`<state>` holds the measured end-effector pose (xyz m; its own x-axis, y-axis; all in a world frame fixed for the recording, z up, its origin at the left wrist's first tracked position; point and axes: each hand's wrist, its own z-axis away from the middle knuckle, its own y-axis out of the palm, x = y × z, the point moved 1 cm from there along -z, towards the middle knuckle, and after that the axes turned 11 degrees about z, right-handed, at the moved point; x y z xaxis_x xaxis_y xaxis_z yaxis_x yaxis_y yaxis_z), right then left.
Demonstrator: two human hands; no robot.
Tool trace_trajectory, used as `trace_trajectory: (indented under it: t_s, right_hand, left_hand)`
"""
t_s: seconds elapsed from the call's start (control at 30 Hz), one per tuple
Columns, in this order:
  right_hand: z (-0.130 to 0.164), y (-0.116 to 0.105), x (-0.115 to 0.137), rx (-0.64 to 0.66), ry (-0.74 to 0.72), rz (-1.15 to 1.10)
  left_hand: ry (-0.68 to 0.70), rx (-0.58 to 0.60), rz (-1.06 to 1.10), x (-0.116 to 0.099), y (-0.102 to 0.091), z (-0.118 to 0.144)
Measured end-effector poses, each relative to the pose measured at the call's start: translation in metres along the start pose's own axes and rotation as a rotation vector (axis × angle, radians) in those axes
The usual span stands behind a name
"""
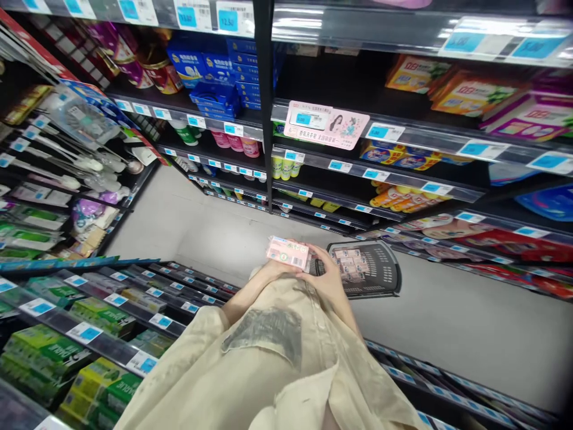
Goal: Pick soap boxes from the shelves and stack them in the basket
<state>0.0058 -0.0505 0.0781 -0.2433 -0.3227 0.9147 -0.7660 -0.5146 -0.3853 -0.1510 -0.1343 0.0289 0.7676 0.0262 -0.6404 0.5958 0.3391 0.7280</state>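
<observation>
Both hands hold a small pink-and-white box (286, 252) with a barcode, in front of my waist. My left hand (278, 270) lies under its near edge, its fingers mostly hidden behind the box. My right hand (329, 270) closes on the right end, fingers on the far side and thumb on the near side. Just to the right, a dark grey shopping basket (391, 269) stands low by the floor. Several pink packs (351, 263) that look much like the held box lie inside it.
Ahead, store shelves (308, 140) carry orange soap packs (478, 92), blue boxes (215, 98) and price tags. Another shelf at the lower left bears green toothpaste boxes (42, 352). Utensils hang on a rack (67, 167) at left. Grey floor (447, 304) runs between the shelves.
</observation>
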Motion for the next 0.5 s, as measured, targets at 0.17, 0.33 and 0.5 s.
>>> trace_trajectory:
  t_s: [0.17, 0.33, 0.5]
  right_hand:
    - [0.0000, 0.0006, 0.0000, 0.017, 0.007, 0.054]
    - [0.0031, 0.0027, -0.0024, 0.009, -0.019, 0.082]
    - [0.0045, 0.0031, -0.0082, -0.022, -0.005, 0.091]
  left_hand:
    - [-0.005, -0.005, 0.126, -0.0027, 0.0002, 0.0014]
    - [-0.012, 0.016, 0.206, -0.0033, 0.0007, -0.0014]
    - [-0.025, 0.013, 0.221, -0.0022, 0.0005, -0.0036]
